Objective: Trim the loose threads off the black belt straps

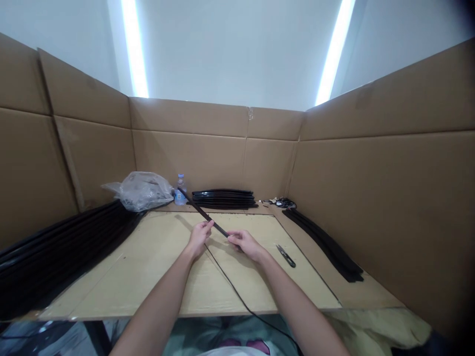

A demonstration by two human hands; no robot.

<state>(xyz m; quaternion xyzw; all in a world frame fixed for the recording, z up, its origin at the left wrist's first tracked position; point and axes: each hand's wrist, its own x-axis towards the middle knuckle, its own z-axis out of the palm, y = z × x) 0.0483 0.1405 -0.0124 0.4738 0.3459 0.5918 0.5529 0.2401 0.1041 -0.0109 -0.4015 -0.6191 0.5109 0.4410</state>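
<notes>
A narrow black strip [200, 211] slants across the middle of the board, lifted above it. My left hand [200, 235] pinches it near its middle, fingers closed. Farther down the strip, my right hand [244, 243] grips it close to the near end, which my fingers partly cover. A thin black cord [228, 281] runs from beside my left hand down over the table's front edge toward my lap. Whether it joins the strip is hidden. Right of my right hand, a pair of thread snips [286, 256] lies on the board.
Long black strips [74, 247] are heaped at left, under a clear plastic bag [146, 190]. A water bottle [180, 190] stands at the back beside stacked black strips [222, 199]. More strips [322, 242] lie at right, near small tangled bits [282, 202]. Cardboard walls [193, 153] enclose three sides.
</notes>
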